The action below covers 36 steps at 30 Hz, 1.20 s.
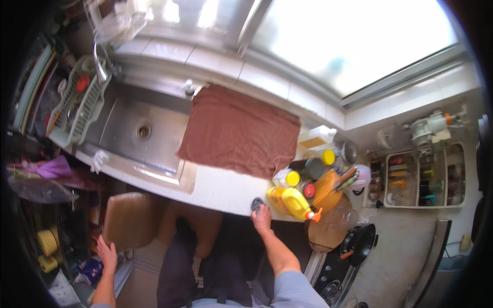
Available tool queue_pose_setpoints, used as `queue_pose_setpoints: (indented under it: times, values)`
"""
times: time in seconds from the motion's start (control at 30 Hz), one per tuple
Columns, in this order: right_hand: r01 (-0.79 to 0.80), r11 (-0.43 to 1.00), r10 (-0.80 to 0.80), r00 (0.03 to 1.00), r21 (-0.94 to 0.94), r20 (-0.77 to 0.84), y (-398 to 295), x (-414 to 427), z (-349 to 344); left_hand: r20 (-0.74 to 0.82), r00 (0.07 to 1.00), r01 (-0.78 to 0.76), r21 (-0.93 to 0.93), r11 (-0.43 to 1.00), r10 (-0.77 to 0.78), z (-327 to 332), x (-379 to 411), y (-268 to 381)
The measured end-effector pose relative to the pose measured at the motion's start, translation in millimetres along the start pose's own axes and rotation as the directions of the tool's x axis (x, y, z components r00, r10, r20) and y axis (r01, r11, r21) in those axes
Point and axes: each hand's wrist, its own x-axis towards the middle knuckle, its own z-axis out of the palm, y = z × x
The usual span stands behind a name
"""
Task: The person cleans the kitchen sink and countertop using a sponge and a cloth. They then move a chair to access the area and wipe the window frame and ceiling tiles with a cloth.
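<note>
My right hand [262,218] grips a small dark scouring pad [257,203] at the front edge of the white countertop [227,192]. Just to its right stands a yellow detergent bottle [289,202] with an orange pump. My left hand [107,252] is low on the left, fingers extended and thumb apart. Its fingertips are at the lower left edge of a brown cabinet door [131,221] that stands out from under the counter; whether they touch it is unclear. A brown cloth [240,131] lies spread over the counter and the right side of the steel sink [154,115].
A dish rack [79,111] sits left of the sink beneath the faucet [101,71]. Lidded jars [287,177] crowd the counter's right end beside an orange knife holder [327,188]. Further right are a black wok [364,244] and a stove [327,281]. A white crumpled cloth [99,161] hangs at the sink's front.
</note>
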Motion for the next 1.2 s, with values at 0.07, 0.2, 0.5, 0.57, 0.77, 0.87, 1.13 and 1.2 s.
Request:
queue_pose_setpoints:
  times: [0.07,0.2,0.5,0.57,0.77,0.87,1.13,1.2]
  values:
    - [-0.199,0.975,0.184,0.972,0.095,0.148,-8.0,20.1,-3.2,0.056,0.998,-0.002,-0.068,0.998,0.006,-3.7,5.2,0.5]
    - [-0.366,0.868,0.113,0.803,0.335,0.585,-56.0,16.1,-32.1,0.125,0.992,-0.037,0.054,0.998,0.030,-21.7,12.5,-0.3]
    - [-0.805,0.180,-0.070,0.562,0.565,0.824,-140.3,-88.0,-170.3,0.598,0.759,-0.055,-0.337,0.940,0.259,-116.2,-138.0,109.2]
    - [-0.889,0.052,-0.125,0.446,0.455,0.886,-145.3,-85.7,-227.0,0.544,0.824,-0.066,-0.187,0.980,0.159,-135.5,-169.2,121.3]
    - [-0.794,0.065,-0.053,0.602,0.604,0.797,-125.0,-110.9,-283.0,0.608,0.720,-0.140,-0.347,0.927,0.336,-116.3,-130.8,119.0]
    - [-0.781,0.036,-0.111,0.617,0.623,0.779,-113.2,-112.5,-276.9,0.602,0.689,-0.226,-0.352,0.909,0.404,-124.7,-113.9,120.0]
    - [-0.788,-0.215,-0.127,0.608,0.577,0.784,-120.7,-132.4,-300.1,0.467,0.629,-0.398,-0.494,0.773,0.622,-190.9,-29.5,224.5]
    - [-0.699,-0.364,-0.101,0.687,0.615,0.720,-110.9,-148.9,-299.5,0.435,0.581,-0.452,-0.530,0.717,0.688,-208.3,-19.3,255.2]
